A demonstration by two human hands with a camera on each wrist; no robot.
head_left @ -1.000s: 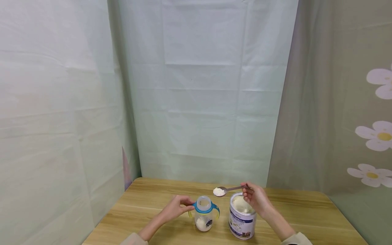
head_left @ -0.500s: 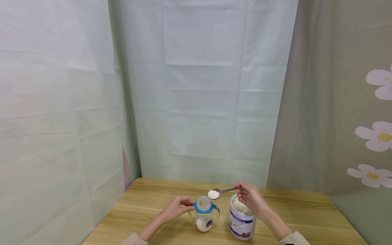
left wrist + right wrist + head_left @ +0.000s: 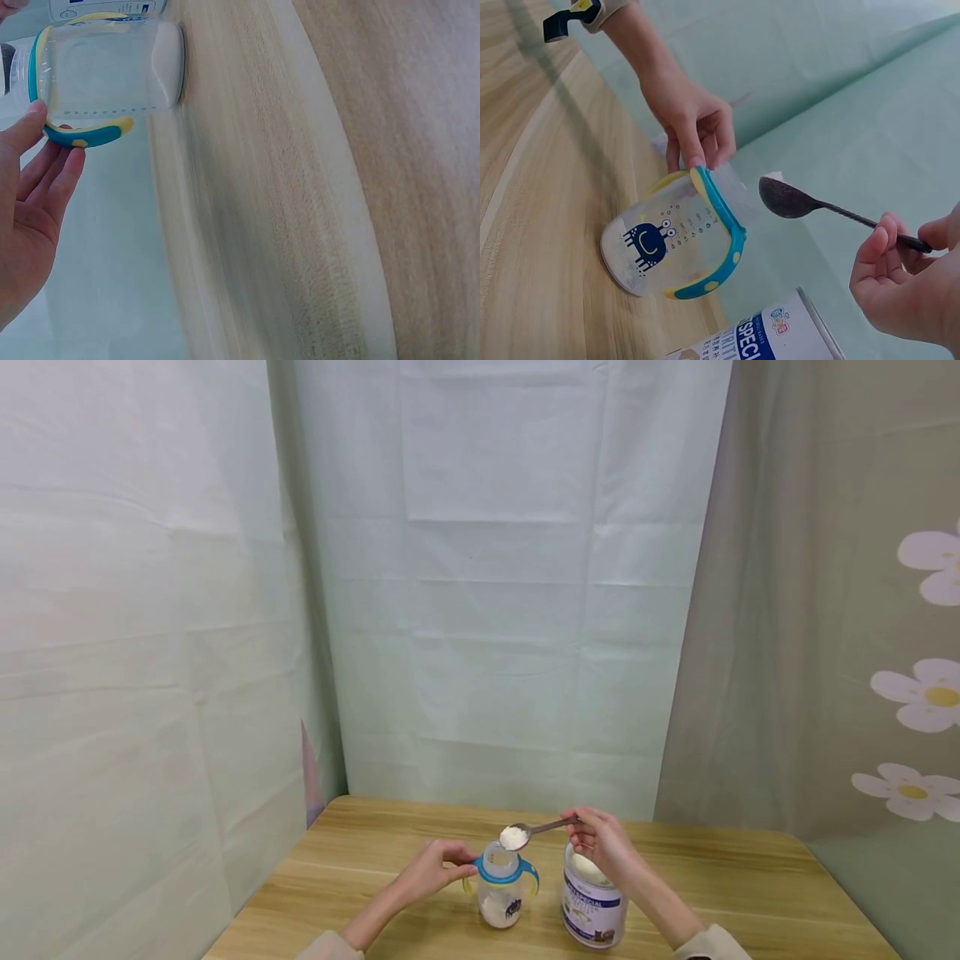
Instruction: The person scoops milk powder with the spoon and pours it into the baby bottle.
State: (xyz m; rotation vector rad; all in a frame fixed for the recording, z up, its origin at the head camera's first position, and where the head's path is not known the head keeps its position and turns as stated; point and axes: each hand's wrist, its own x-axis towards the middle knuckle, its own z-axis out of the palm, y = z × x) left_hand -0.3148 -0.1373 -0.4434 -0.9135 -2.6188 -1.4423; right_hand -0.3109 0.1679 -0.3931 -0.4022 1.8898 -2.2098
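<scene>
Your left hand (image 3: 427,870) steadies the clear baby bottle (image 3: 501,887), which stands upright on the wooden worktop (image 3: 360,852) with white powder in its bottom; thumb and fingers pinch the blue and yellow handle ring on its left side. Your right hand (image 3: 600,845) pinches the end of a metal spoon (image 3: 534,830), holding its heaped bowl of white powder right over the bottle's open mouth. Just to the right of the bottle, under that hand, stands the open powder tin (image 3: 592,902), close by but not touching it.
</scene>
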